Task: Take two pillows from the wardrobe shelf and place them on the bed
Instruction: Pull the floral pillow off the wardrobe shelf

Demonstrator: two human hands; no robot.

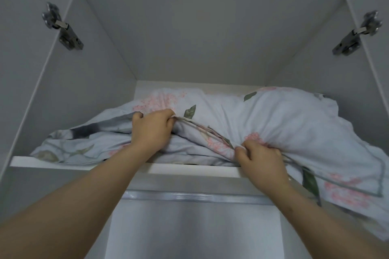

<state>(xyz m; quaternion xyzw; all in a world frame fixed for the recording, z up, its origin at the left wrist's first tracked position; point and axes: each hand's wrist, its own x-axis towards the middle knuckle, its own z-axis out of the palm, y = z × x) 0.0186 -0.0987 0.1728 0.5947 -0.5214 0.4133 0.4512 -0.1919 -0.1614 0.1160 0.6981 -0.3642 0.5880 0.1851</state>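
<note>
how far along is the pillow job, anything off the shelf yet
Done: no pillow is off yet. In hand: left grip and right grip pinch the pale blue floral pillow, one corner overhanging the white wardrobe shelf. Left: lift it down, fetch the second, reach the unseen bed.

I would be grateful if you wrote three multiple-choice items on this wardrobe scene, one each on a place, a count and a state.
1. Where is the floral pillow?
A) on the wardrobe shelf
B) on a bed
C) on the floor

2. How many metal hinges show?
A) one
B) two
C) four

3. What are the left hand and right hand doing?
A) hanging idle
B) pressing a door
C) gripping the pillow's fabric

Answers: 1 A, it lies on the shelf, one end drooping over the edge; 2 B, one at each side; 3 C, both hands' fingers curl round a fabric edge.
</note>
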